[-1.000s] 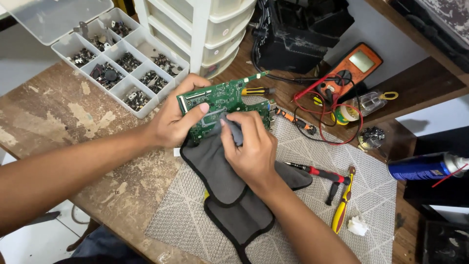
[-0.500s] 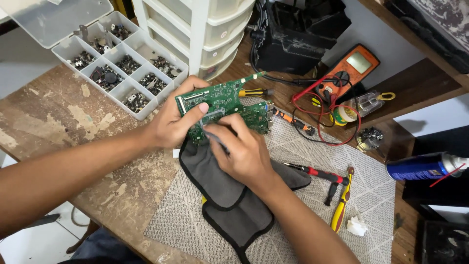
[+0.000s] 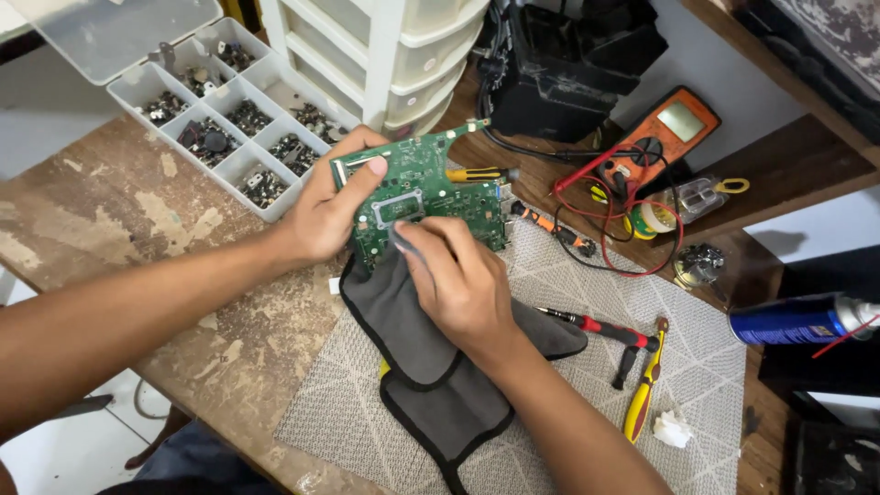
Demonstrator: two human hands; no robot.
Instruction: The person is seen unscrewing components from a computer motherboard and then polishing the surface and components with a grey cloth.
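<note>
Gripping the green circuit board, the left hand steadies it while the right hand apparently pinches the grey cloth against it.

Right hand lower on circuit board

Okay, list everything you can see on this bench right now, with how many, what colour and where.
circuit board: one, green, bench centre, held tilted
cloth: one, grey, dark-edged, under the board on the mat
mat: one, pale patterned, bench right
parts organiser: one, clear, top left, lid open
drawer unit: one, white, top centre
multimeter: one, orange, top right, red and black leads
screwdriver: one, red and black, on mat
pliers: one, yellow-handled, on mat
spray can: one, blue, right edge
left hand: grips the board's left edge
right hand: presses the cloth onto the board
</note>
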